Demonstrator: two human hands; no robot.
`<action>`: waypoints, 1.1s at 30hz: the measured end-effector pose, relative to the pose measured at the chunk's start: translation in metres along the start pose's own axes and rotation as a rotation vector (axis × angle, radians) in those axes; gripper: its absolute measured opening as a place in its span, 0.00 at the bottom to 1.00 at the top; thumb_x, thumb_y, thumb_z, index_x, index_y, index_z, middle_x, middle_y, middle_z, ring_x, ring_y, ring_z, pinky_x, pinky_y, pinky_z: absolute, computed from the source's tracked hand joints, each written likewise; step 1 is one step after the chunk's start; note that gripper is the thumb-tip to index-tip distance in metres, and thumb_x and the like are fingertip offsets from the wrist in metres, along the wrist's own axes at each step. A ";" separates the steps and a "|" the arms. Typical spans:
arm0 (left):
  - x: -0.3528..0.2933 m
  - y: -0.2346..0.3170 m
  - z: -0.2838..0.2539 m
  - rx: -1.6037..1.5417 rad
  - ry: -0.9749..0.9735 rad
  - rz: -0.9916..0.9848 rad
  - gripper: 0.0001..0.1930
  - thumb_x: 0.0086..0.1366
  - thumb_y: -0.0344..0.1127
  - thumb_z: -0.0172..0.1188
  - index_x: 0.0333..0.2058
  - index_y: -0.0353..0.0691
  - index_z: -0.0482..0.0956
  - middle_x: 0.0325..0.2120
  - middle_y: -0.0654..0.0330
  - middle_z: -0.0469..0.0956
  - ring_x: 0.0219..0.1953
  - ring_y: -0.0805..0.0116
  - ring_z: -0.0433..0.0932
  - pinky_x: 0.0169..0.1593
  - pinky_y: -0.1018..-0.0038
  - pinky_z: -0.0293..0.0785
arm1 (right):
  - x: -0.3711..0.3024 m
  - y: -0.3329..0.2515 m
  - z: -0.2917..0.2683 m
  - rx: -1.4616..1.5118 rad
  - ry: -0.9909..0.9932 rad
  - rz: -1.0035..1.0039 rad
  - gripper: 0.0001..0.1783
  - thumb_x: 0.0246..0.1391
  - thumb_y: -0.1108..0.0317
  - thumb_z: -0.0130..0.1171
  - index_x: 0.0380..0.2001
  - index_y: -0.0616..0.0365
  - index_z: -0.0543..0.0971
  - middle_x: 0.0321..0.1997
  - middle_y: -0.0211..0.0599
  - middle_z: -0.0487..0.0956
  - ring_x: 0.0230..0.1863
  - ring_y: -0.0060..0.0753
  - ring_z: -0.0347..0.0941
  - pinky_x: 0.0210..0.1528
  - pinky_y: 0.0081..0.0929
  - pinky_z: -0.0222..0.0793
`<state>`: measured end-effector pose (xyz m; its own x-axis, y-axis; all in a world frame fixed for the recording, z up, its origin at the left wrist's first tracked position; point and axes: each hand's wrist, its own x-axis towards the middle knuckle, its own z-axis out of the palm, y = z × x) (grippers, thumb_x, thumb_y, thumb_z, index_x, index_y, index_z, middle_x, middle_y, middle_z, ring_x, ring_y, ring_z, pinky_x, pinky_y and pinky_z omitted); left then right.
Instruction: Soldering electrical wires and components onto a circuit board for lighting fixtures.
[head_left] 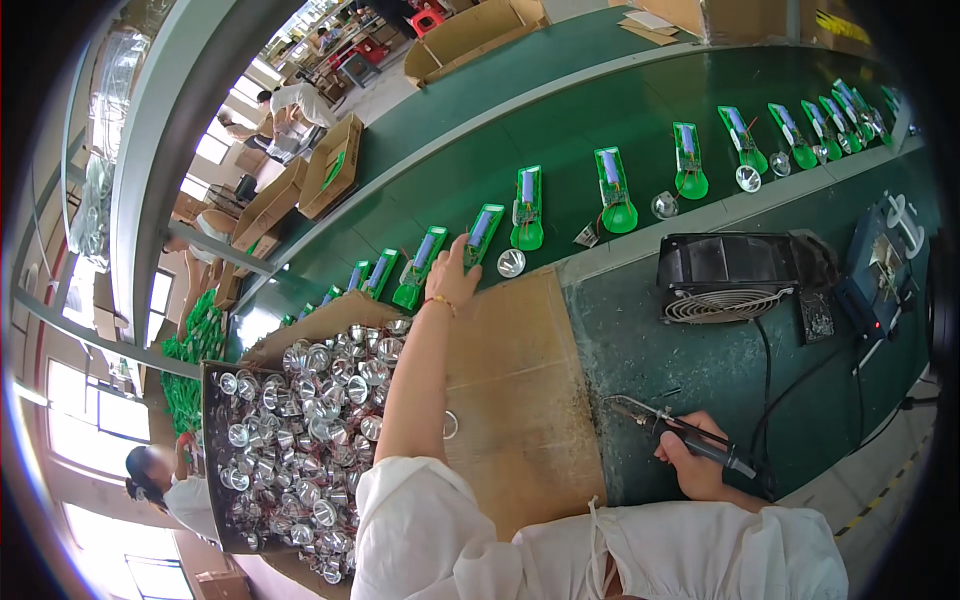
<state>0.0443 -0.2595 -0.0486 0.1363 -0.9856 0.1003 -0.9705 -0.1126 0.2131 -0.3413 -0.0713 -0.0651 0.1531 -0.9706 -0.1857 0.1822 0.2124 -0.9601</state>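
My left hand (455,278) reaches to the near edge of the conveyor belt. Its fingers close around the lower end of a green flashlight housing (485,232), which holds a circuit board and a blue cylindrical battery. The hand hides that housing's round end. In my right hand (692,455) is a soldering iron (715,452), its thin bent tip pointing left over the green worktop. Beside my left forearm stands a cardboard box (228,520) full of small silvery reflector cups (325,430) with thin wires.
Similar green housings (616,190) lie along the belt (570,130), some with reflector cups (511,263) beside them. A cardboard sheet (520,380) covers part of the worktop. A black fan (728,275) and a blue soldering station (880,262) stand right. Other people (298,102) work at far left.
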 end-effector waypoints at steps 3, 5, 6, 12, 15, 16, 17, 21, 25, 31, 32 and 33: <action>-0.034 0.030 -0.013 -0.018 -0.020 -0.063 0.29 0.53 0.38 0.53 0.55 0.52 0.57 0.39 0.43 0.68 0.40 0.42 0.70 0.43 0.56 0.68 | -0.001 0.001 -0.004 0.008 0.012 -0.002 0.08 0.49 0.74 0.56 0.29 0.65 0.68 0.22 0.37 0.75 0.23 0.20 0.72 0.25 0.19 0.71; -0.085 0.050 -0.021 -0.012 -0.019 -0.119 0.28 0.54 0.37 0.51 0.55 0.50 0.56 0.43 0.42 0.65 0.40 0.41 0.70 0.42 0.56 0.68 | -0.001 0.003 -0.004 0.028 -0.010 -0.018 0.08 0.49 0.74 0.56 0.29 0.65 0.69 0.22 0.37 0.75 0.22 0.20 0.72 0.25 0.18 0.70; -0.113 0.058 -0.021 -0.058 0.009 -0.131 0.28 0.54 0.36 0.50 0.55 0.49 0.56 0.44 0.41 0.64 0.40 0.41 0.70 0.41 0.56 0.70 | -0.002 0.002 -0.003 0.011 -0.006 -0.027 0.08 0.49 0.74 0.56 0.29 0.65 0.68 0.21 0.37 0.75 0.22 0.20 0.72 0.25 0.18 0.69; -0.227 0.124 -0.013 -0.260 0.032 -0.124 0.31 0.54 0.36 0.53 0.57 0.46 0.54 0.50 0.42 0.57 0.45 0.41 0.68 0.41 0.59 0.71 | -0.005 0.003 -0.001 -0.063 -0.002 -0.035 0.08 0.50 0.71 0.56 0.29 0.64 0.68 0.21 0.35 0.74 0.21 0.20 0.71 0.24 0.17 0.68; -0.260 0.133 -0.014 -0.383 0.059 -0.158 0.32 0.54 0.40 0.55 0.56 0.42 0.55 0.52 0.41 0.57 0.51 0.41 0.63 0.49 0.59 0.66 | -0.004 0.002 0.003 -0.060 -0.001 -0.082 0.09 0.49 0.71 0.56 0.29 0.63 0.68 0.21 0.35 0.74 0.21 0.20 0.71 0.24 0.17 0.67; -0.264 0.123 -0.015 -0.395 0.107 -0.155 0.32 0.54 0.40 0.55 0.56 0.40 0.55 0.52 0.40 0.57 0.53 0.42 0.60 0.53 0.58 0.62 | -0.003 0.002 0.002 -0.067 -0.004 -0.083 0.09 0.49 0.71 0.56 0.29 0.63 0.68 0.21 0.35 0.74 0.21 0.20 0.71 0.24 0.17 0.67; -0.267 0.110 -0.018 -0.224 0.225 -0.201 0.32 0.54 0.42 0.56 0.56 0.36 0.56 0.52 0.40 0.57 0.56 0.43 0.55 0.57 0.54 0.53 | -0.003 0.003 0.002 -0.079 -0.009 -0.093 0.09 0.50 0.71 0.56 0.29 0.63 0.68 0.20 0.35 0.74 0.21 0.20 0.71 0.24 0.17 0.67; -0.277 0.057 -0.014 0.317 0.203 -0.267 0.30 0.56 0.44 0.54 0.55 0.39 0.59 0.51 0.46 0.61 0.54 0.51 0.60 0.55 0.47 0.47 | -0.008 0.001 0.004 -0.088 -0.010 -0.126 0.09 0.50 0.71 0.56 0.29 0.64 0.68 0.20 0.35 0.74 0.21 0.20 0.71 0.24 0.17 0.67; -0.295 0.074 -0.010 0.234 0.189 -0.158 0.23 0.55 0.41 0.56 0.50 0.44 0.65 0.48 0.55 0.66 0.52 0.59 0.63 0.55 0.52 0.46 | -0.007 0.009 0.002 -0.120 -0.021 -0.182 0.09 0.50 0.72 0.56 0.30 0.64 0.68 0.20 0.35 0.74 0.21 0.20 0.70 0.24 0.17 0.67; -0.295 0.066 -0.016 0.020 0.323 -0.037 0.18 0.48 0.37 0.64 0.36 0.39 0.69 0.34 0.54 0.69 0.34 0.56 0.71 0.33 0.66 0.69 | -0.010 0.006 0.004 -0.122 -0.001 -0.205 0.08 0.50 0.72 0.56 0.29 0.64 0.69 0.20 0.35 0.74 0.20 0.20 0.70 0.23 0.16 0.66; -0.297 0.070 -0.018 0.088 0.355 -0.121 0.18 0.48 0.38 0.64 0.36 0.39 0.69 0.33 0.53 0.69 0.32 0.55 0.71 0.32 0.66 0.69 | -0.011 0.006 0.005 -0.126 0.004 -0.213 0.08 0.50 0.72 0.55 0.29 0.64 0.69 0.20 0.35 0.74 0.20 0.20 0.70 0.23 0.16 0.66; -0.298 0.075 -0.020 0.157 0.385 -0.205 0.18 0.48 0.39 0.64 0.36 0.39 0.69 0.33 0.53 0.69 0.31 0.54 0.72 0.30 0.65 0.70 | -0.011 0.006 0.004 -0.132 0.002 -0.210 0.08 0.50 0.72 0.55 0.29 0.64 0.69 0.20 0.35 0.74 0.20 0.20 0.70 0.23 0.16 0.66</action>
<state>-0.0648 0.0279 -0.0435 0.3634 -0.8258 0.4313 -0.9302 -0.3470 0.1195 -0.3381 -0.0593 -0.0677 0.1236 -0.9921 0.0210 0.0815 -0.0110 -0.9966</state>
